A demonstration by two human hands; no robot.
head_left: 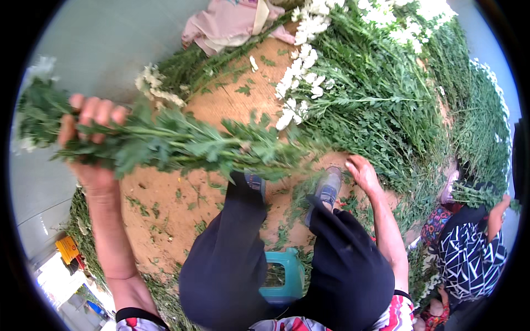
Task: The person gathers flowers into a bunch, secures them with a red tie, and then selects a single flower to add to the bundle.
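Observation:
My left hand (91, 124) is raised at the left, its fingers wrapped round a bunch of white chrysanthemums (187, 143). The leafy green stems lie nearly level across the view, above my knees. The bunch's flower heads, at the far left, are partly hidden and blurred. My right hand (363, 172) is near the stem ends, apart from them, with its fingers loosely bent and nothing visible in them. Beside it, a large heap of cut chrysanthemums (375, 105) with white blooms lies on the ground. Blurred loose leaves show below the stem ends.
Between my legs is a green plastic stool (287, 270). Stripped leaves litter the brown ground (160, 193). A pink cloth (226, 25) lies at the top. At the right, another person in a black-and-white patterned top (472, 259) holds green stems. A grey wall (110, 49) stands left.

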